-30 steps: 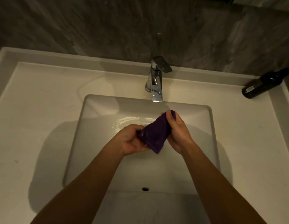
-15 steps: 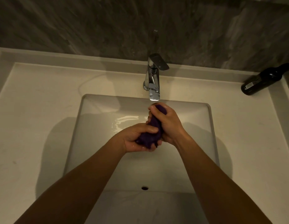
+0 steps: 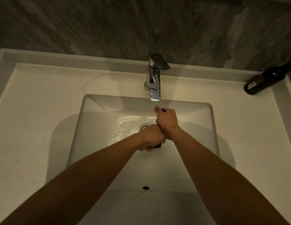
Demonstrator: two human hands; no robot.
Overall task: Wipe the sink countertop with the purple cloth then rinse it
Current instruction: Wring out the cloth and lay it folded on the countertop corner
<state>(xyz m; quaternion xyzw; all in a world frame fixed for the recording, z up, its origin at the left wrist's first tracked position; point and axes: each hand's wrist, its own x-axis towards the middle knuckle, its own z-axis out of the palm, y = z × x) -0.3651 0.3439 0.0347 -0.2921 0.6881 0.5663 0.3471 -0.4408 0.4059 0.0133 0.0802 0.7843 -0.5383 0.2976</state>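
Both my fists are clenched end to end over the white sink basin (image 3: 96, 143), just below the chrome faucet (image 3: 154, 80). My left hand (image 3: 152, 138) is nearer me and my right hand (image 3: 166, 118) is farther, touching it. The purple cloth (image 3: 157, 145) is bunched inside both fists; only small dark slivers show under my left hand and at the top of my right. The basin floor is wet and shiny around the drain (image 3: 144, 127). The pale countertop (image 3: 36, 111) surrounds the basin.
A dark bottle (image 3: 265, 82) lies at the back right corner of the countertop. A grey marbled wall (image 3: 109, 26) rises behind the faucet. An overflow hole (image 3: 145, 187) sits in the basin's near wall.
The cloth was spread between my hands, then got bunched up. Now both fists have closed tight around it and turned, hiding almost all of it.
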